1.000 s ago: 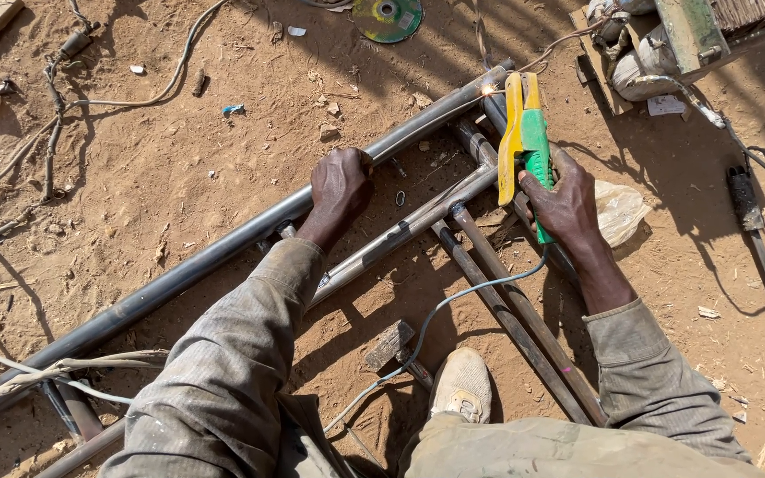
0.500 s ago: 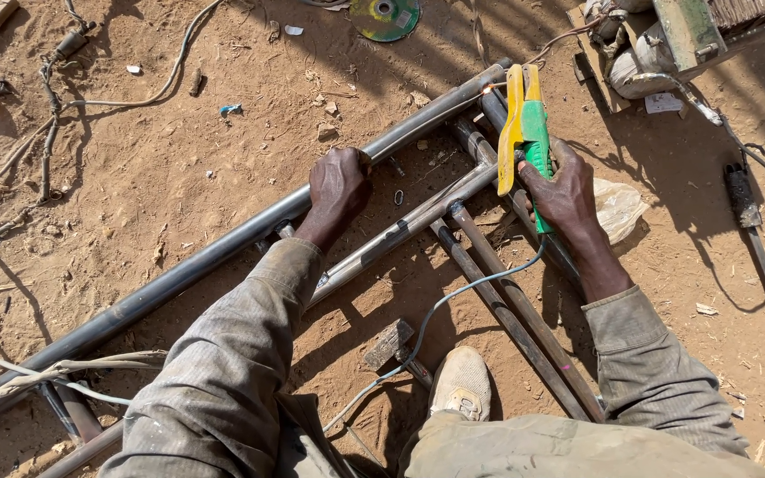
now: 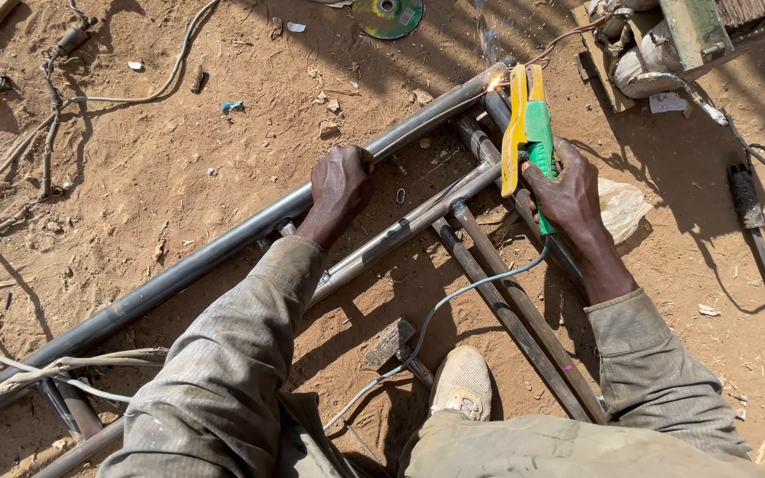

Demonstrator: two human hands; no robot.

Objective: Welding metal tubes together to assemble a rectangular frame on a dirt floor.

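Hammer [image 3: 391, 343] left of shoe [image 3: 462, 382], below pipes [image 3: 223, 252].

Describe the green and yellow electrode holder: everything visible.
The electrode holder is a clamp-style tool with a green plastic-looking handle and yellow jaw covers. The right hand grips its handle. It points away from the person, its tip at the joint where the long metal tube meets a crossing tube, where a bright spark and thin smoke show. A grey cable runs from below the hand back toward the person. The electrode itself is too thin to make out.
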